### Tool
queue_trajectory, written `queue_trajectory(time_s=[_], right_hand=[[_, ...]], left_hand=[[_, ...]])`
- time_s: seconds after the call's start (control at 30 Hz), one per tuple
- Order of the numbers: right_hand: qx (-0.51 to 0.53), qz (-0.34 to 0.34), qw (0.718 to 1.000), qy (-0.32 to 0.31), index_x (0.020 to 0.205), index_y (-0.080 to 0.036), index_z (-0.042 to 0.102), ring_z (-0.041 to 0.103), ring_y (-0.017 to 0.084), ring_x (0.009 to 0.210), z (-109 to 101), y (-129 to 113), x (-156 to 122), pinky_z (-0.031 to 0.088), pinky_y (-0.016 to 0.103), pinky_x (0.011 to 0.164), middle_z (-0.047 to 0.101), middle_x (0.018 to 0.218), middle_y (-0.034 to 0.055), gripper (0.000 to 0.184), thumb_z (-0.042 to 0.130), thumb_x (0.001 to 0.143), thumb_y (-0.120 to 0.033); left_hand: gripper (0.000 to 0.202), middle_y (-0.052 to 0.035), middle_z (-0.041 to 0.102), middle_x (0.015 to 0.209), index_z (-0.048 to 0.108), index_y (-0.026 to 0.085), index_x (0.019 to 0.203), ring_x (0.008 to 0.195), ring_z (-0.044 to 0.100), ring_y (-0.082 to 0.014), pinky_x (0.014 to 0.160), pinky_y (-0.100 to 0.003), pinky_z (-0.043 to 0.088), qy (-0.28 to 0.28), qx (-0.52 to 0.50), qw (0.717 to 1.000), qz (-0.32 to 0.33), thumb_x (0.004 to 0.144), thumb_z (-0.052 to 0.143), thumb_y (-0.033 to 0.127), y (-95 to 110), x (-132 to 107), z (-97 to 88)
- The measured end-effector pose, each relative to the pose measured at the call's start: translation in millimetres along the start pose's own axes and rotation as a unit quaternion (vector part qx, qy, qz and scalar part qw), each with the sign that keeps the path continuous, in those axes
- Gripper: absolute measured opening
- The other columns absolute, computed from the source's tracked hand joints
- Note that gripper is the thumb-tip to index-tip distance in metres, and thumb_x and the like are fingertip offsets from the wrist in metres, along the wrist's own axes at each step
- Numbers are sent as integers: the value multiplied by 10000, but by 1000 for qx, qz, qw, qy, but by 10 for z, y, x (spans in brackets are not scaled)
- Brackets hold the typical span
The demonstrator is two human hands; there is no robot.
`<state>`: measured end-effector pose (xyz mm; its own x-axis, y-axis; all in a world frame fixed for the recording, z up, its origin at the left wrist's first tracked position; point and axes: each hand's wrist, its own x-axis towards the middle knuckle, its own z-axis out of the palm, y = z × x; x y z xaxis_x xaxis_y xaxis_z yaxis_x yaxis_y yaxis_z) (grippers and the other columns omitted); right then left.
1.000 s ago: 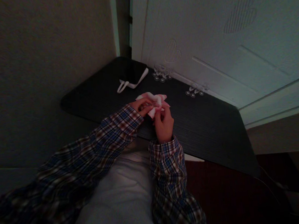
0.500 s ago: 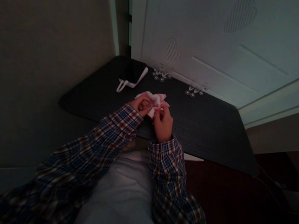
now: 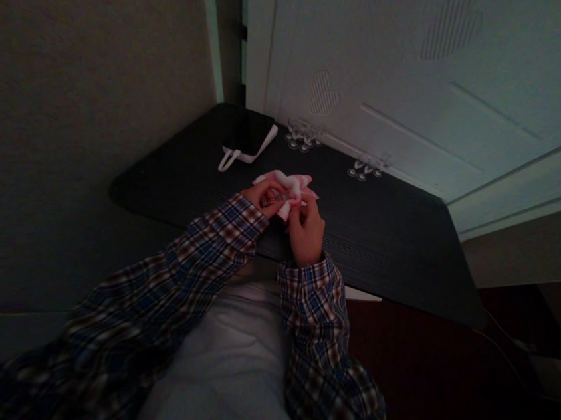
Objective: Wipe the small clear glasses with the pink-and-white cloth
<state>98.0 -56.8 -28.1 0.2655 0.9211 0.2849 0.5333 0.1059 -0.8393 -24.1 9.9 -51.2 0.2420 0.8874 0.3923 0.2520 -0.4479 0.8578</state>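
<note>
A crumpled pink and white cloth (image 3: 277, 177) is between my two hands, just above the black tabletop. My left hand (image 3: 261, 195) curls around the cloth's left side and a small clear object (image 3: 278, 197), whose kind is too dark and small to tell. From the near right, my right hand (image 3: 307, 230) pinches the cloth with thumb and fingers pressed against the clear object's end. Folds of cloth partly hide the fingertips of both hands.
The dark table (image 3: 389, 245) meets a white panel with raised hearts (image 3: 323, 92). Small clear pieces with round ends stand along it in two groups, one left (image 3: 303, 137) and one right (image 3: 367, 169). A black-screened device (image 3: 250, 136) with a white edge and loop lies behind my hands.
</note>
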Motion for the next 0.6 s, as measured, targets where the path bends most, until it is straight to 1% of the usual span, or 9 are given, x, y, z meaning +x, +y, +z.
queue_trajectory(time_s=[0.1,0.2,0.3,0.43,0.6], right_hand=[[-3,3,1000,3,1032,-200,536,537,102,532,-3,-9,-2,385,206,537,612,695,-7,230,399,894,-321],[-4,4,1000,4,1031,-197,537,538,103,533,-7,-20,-4,392,208,541,619,700,-5,235,401,892,-328],[-3,4,1000,4,1032,-196,535,543,101,541,-11,-28,-7,402,209,551,629,724,0,239,398,896,-336],[3,3,1000,-2,1055,-202,527,552,100,558,-15,-31,-11,409,205,555,631,744,2,248,390,902,-340],[0,3,1000,1,1062,-199,527,544,99,556,-14,-27,-10,410,203,553,617,715,-7,251,397,897,-336]], left_hand=[[373,-12,595,671,606,196,848,552,506,-118,514,-246,392,13,22,1000,-7,704,663,535,-17,1,19],[367,-16,605,688,616,193,838,561,511,-119,513,-242,384,15,37,999,-7,716,643,538,-41,6,24],[350,-18,619,714,636,193,851,584,524,-121,523,-237,382,1,51,999,-4,756,598,528,-37,14,8],[373,-11,620,684,651,188,867,569,524,-114,511,-226,374,-21,37,999,-20,784,547,536,-1,31,-10],[361,-4,608,656,650,188,856,563,532,-112,508,-223,385,-22,22,999,-18,789,540,525,-16,39,-5]])
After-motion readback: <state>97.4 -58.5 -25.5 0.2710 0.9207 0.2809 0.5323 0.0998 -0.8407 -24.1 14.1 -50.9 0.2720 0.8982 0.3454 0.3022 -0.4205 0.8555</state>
